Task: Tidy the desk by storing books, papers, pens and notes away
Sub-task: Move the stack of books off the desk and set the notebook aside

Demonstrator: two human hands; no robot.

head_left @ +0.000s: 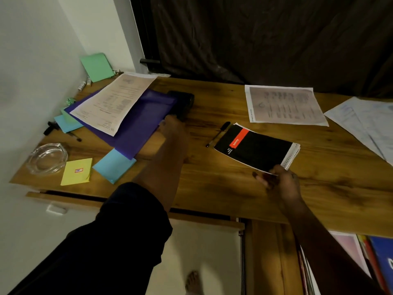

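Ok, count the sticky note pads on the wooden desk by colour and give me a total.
Yellow square sticky note pad: 1
Blue square sticky note pads: 2
Green sticky note pad, partly under the purple plastic folder: 1
Total: 4
Not counted: the large green sheet leaning on the wall.

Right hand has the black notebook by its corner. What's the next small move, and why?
Probably lift the black notebook off the desk and lower it rightward. The right hand pinches its near corner, and other books sit below the desk's right end.
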